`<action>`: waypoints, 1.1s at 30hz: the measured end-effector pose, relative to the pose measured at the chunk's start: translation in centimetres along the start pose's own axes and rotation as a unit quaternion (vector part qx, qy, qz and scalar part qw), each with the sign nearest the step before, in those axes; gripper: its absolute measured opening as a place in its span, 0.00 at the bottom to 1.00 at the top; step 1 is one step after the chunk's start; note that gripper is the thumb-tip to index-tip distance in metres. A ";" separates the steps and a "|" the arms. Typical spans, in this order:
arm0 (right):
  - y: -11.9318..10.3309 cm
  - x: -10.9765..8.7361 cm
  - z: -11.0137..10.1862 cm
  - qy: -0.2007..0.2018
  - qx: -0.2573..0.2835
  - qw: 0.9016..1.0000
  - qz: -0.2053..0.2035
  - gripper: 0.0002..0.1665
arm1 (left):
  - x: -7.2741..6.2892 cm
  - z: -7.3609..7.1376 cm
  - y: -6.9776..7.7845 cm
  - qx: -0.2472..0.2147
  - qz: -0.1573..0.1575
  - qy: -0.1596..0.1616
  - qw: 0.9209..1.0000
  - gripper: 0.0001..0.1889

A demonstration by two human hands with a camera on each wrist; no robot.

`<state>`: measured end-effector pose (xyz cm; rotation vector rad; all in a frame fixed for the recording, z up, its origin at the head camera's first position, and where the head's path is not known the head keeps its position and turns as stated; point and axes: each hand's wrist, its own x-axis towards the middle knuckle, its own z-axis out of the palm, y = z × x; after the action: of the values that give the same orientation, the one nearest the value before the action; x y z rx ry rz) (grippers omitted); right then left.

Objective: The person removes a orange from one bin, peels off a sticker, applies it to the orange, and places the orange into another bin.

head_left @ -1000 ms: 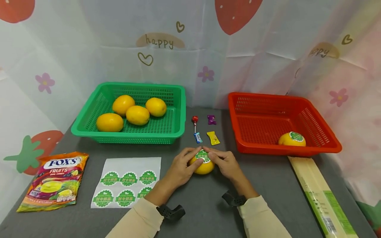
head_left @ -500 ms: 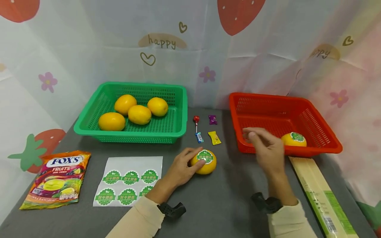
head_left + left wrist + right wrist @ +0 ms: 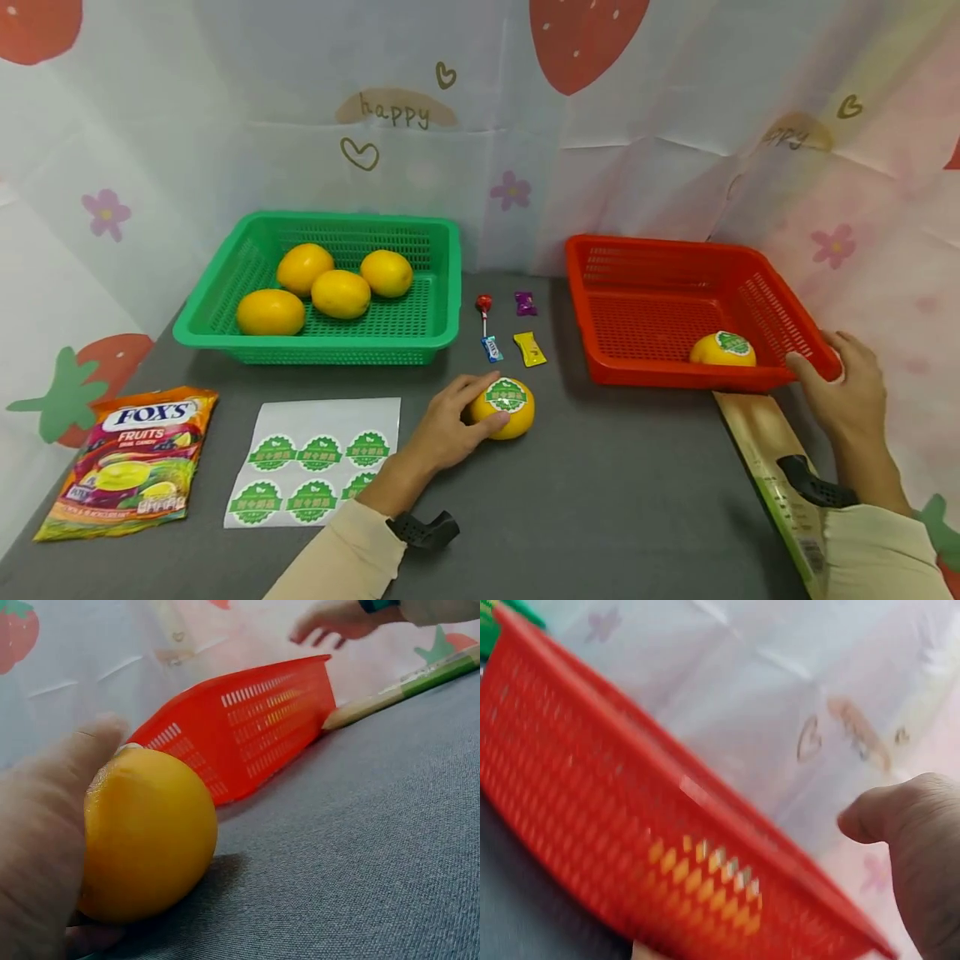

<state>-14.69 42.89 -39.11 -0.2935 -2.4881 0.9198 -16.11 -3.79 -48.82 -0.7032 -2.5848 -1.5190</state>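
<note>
My left hand (image 3: 446, 425) grips a yellow lemon (image 3: 517, 425) on the grey table, thumb on its near side and fingers around the left. A round green-and-white sticker (image 3: 506, 395) is on top of the lemon. In the left wrist view the lemon (image 3: 150, 832) sits against the hand (image 3: 37, 847). My right hand (image 3: 847, 392) is at the right front corner of the red basket (image 3: 660, 375), thumb apart from the fingers. The right wrist view shows the thumb (image 3: 889, 814) clear of the rim. Inside that basket lies another stickered lemon (image 3: 712, 353).
A green basket (image 3: 337, 342) holds several lemons. Between the baskets lie a lollipop (image 3: 484, 302) and wrapped candies (image 3: 530, 349). A sticker sheet (image 3: 330, 412) and a FOX'S candy bag (image 3: 131, 467) are on the left. A long flat package (image 3: 765, 450) lies under my right forearm.
My right hand has left the lemon and swung right, past the front of the red basket to its right corner. The left hand keeps hold of the lemon.
</note>
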 end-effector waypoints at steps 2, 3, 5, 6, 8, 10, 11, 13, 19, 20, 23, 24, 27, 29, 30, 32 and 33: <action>1.5 -0.3 -0.1 -0.031 -0.008 0.999 -0.003 0.38 | 0.0 0.0 0.0 0.010 0.002 -0.007 1.000 0.37; 2.1 -0.5 -0.2 -0.046 -0.009 0.999 0.001 0.40 | 0.1 0.0 0.0 0.015 0.004 -0.013 1.000 0.39; 2.7 -0.7 0.1 -0.069 -0.004 0.998 0.006 0.42 | 0.0 -0.2 0.0 0.023 0.008 -0.020 1.000 0.42; 2.9 -0.7 0.2 -0.077 0.002 0.997 0.013 0.43 | 0.0 -0.3 0.0 0.026 0.011 -0.022 0.999 0.43; 3.2 -0.7 0.4 -0.085 0.014 0.996 0.019 0.44 | -0.1 -0.6 0.0 0.028 0.012 -0.023 0.999 0.43; 3.4 -0.6 0.5 -0.098 0.021 0.995 0.027 0.45 | -0.1 -0.8 0.3 0.030 0.011 -0.012 0.999 0.43; 3.4 -0.6 0.5 -0.105 0.024 0.994 0.031 0.46 | -0.1 -0.8 0.7 0.032 0.008 -0.003 0.999 0.42; 3.6 -0.5 0.4 -0.117 0.032 0.992 0.044 0.47 | 0.3 -1.0 1.7 0.033 0.011 0.016 0.999 0.42; 4.1 0.3 -0.2 -0.119 0.035 0.989 0.079 0.49 | 6.3 -0.8 8.0 0.022 0.054 0.021 0.998 0.40; 4.1 0.5 -0.3 -0.118 0.033 0.989 0.078 0.48 | 7.7 -0.5 9.2 0.023 0.056 0.011 0.998 0.39; 4.4 0.7 -0.5 -0.122 0.025 0.990 0.062 0.47 | 11.9 1.0 12.1 0.016 0.044 -0.030 0.998 0.38; 4.4 0.6 -0.6 -0.124 0.025 0.990 0.060 0.47 | 13.1 1.8 12.8 0.012 0.035 -0.046 0.998 0.38; 4.7 0.4 -0.8 -0.123 0.022 0.990 0.057 0.47 | 16.2 4.5 14.1 0.005 0.001 -0.086 0.996 0.39; 4.7 0.3 -0.8 -0.121 0.024 0.991 0.056 0.47 | 17.6 6.1 14.3 0.024 -0.017 -0.100 0.995 0.38; 4.7 0.2 -0.7 -0.120 0.026 0.991 0.056 0.47 | 18.1 6.9 14.2 0.038 -0.019 -0.106 0.993 0.38; 4.6 0.2 -0.4 -0.120 0.034 0.991 0.052 0.46 | 18.8 8.1 13.8 0.080 -0.024 -0.118 0.989 0.36; 4.4 0.2 -0.2 -0.120 0.036 0.991 0.052 0.46 | 19.1 8.6 13.6 0.102 -0.028 -0.124 0.987 0.36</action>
<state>-14.62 46.40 -41.83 -0.3084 -2.6706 1.1452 -26.05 15.71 -36.88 -0.8503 -2.9105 -1.2236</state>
